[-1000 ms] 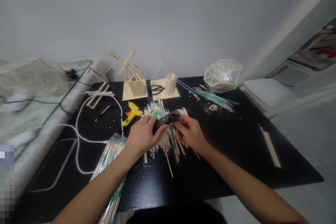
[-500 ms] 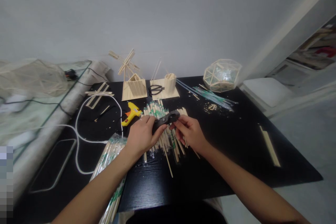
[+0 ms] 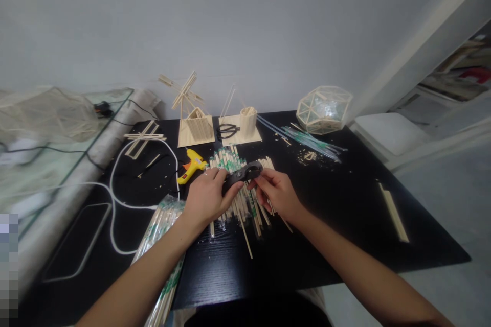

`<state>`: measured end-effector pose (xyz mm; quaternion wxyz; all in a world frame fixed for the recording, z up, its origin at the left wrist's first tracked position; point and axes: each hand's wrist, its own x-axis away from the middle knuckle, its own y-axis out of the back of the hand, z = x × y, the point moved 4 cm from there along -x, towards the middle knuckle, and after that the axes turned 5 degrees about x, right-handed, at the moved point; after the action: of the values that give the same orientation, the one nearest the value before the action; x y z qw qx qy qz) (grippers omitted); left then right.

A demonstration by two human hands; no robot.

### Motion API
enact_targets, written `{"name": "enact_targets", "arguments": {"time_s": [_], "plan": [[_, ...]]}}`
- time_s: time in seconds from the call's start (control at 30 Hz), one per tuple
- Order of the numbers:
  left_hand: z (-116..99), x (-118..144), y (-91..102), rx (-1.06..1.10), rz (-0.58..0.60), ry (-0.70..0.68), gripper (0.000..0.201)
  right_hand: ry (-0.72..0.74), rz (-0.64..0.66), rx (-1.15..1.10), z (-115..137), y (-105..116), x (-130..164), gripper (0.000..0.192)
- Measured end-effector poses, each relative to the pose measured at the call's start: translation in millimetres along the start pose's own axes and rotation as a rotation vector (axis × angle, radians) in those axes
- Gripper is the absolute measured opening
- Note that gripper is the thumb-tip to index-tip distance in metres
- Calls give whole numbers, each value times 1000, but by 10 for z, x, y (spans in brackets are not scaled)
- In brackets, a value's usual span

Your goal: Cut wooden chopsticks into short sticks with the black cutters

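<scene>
My left hand [image 3: 206, 196] is closed around the handle of a dark grey hand cutter [image 3: 245, 171] with a curved jaw, its head pointing right. At the jaw end, the fingers of my right hand [image 3: 278, 191] are pinched together, and what lies between them is mostly hidden. Under both hands spreads a pile of wooden chopsticks [image 3: 245, 214], some loose and some in clear wrappers with green print. A yellow hot glue gun [image 3: 193, 166] lies just beyond my left hand.
Wrapped chopsticks [image 3: 169, 276] lie at the front left beside a looping white cable [image 3: 113, 204]. Behind stand a stick windmill [image 3: 199, 127], a stick cup [image 3: 248, 121] and black scissors [image 3: 228, 131]. A geometric stick frame [image 3: 324, 110], wrappers [image 3: 314, 141] and joined sticks [image 3: 395, 214] are at right.
</scene>
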<state>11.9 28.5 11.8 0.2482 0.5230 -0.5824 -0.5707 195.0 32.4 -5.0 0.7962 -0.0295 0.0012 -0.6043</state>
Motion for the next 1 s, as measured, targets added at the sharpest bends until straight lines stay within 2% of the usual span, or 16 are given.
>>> {"name": "enact_targets", "arguments": {"time_s": [0.3,0.43,0.53,0.77,1.0], "plan": [[23,6,-41,44,88,87,50,-6,14,-15,-52,1,-22,34],[83,-15,-44,104,95,155,50,7,-24,-76,-82,0,-40,30],[120,-37,-37,139,93,185,50,11,-40,-114,-99,0,-46,36],[159,-41,-60,177,91,202,53,4,-9,-133,-122,-10,-56,37],[137,-54,-39,177,100,172,54,3,-39,-118,-141,-14,-66,40]]}}
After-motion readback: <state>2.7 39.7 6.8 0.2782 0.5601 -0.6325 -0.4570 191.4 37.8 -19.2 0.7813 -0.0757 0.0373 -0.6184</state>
